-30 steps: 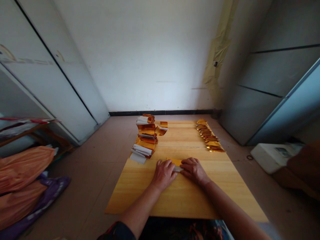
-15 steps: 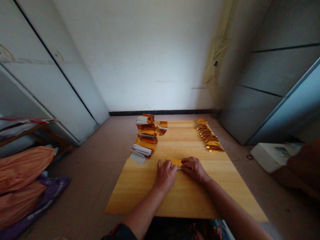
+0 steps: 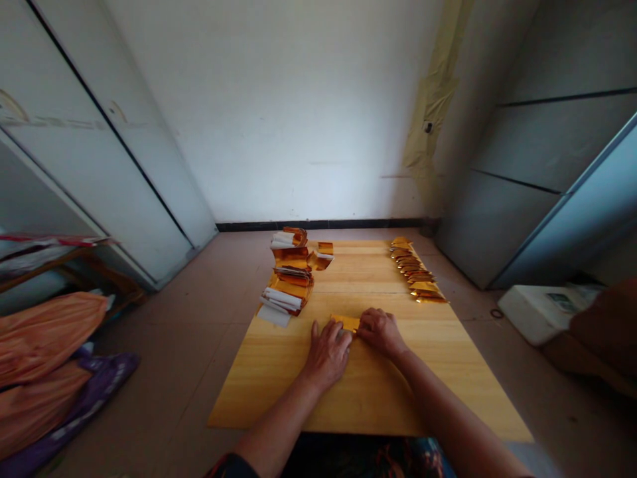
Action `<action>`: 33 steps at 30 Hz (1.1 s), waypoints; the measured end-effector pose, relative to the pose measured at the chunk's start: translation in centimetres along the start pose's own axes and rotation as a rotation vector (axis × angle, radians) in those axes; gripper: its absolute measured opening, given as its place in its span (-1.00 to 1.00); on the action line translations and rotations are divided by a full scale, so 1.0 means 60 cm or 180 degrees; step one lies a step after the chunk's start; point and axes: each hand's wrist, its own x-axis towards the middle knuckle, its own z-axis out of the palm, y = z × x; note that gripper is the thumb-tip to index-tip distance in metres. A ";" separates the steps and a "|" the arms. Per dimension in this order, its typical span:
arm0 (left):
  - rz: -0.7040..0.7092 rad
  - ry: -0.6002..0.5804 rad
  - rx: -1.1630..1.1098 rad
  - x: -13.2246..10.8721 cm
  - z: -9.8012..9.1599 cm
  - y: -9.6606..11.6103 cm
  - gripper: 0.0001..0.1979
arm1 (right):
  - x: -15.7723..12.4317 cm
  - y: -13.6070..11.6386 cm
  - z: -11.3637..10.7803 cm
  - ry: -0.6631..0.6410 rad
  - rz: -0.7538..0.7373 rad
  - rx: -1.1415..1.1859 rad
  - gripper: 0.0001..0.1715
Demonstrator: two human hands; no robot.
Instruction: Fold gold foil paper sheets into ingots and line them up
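Observation:
A small piece of gold foil paper (image 3: 344,322) with a pale back lies partly folded on the wooden table. My left hand (image 3: 328,352) bears down on its left part, fingers bent over the paper and the outermost finger spread away. At the right end, my right hand (image 3: 381,330) pinches the paper between thumb and fingers. Both hands cover much of the sheet, so its near edge is partly hidden. Stacks of gold sheets with white backs (image 3: 291,282) lie at the table's left. Along the right edge runs a row of folded gold paper pieces (image 3: 415,272).
The wooden table (image 3: 263,392) stands near a white wall (image 3: 308,119). One loose curled gold sheet (image 3: 323,260) lies by the stacks. Cabinets (image 3: 124,166) flank the left, a grey cabinet-like unit (image 3: 527,192) the right. Orange cloth or bags (image 3: 50,345) and a white box (image 3: 532,312) lie low beside the table.
The pale flap between my hands has been folded over, and gold now shows there. My right hand has shifted slightly left and away from me, its fingers more curled.

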 end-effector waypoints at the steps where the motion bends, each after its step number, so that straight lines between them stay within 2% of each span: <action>1: -0.0008 0.0006 -0.0014 0.000 0.001 0.000 -0.77 | 0.000 -0.001 0.000 -0.0001 0.0015 -0.0046 -0.91; 7: 0.0074 0.0042 0.0049 -0.002 0.001 0.000 -0.65 | 0.000 -0.006 0.000 -0.0010 0.0059 -0.0084 -0.89; 17: 0.0049 0.0124 0.0127 -0.002 0.008 -0.001 -0.78 | -0.001 -0.006 0.002 0.0106 0.0174 0.0126 -0.95; 27: 0.0050 0.0045 0.0081 -0.001 -0.001 0.000 -0.79 | 0.000 0.022 0.017 0.0181 0.0054 0.0545 -0.72; 30: 0.0030 0.0056 0.0083 -0.001 0.001 -0.001 -0.80 | 0.000 0.022 0.018 0.0197 0.0073 0.0620 -0.75; 33: 0.0035 0.0073 0.0096 -0.001 0.005 -0.001 -0.79 | -0.001 0.012 0.017 0.0223 0.0166 0.0532 -0.88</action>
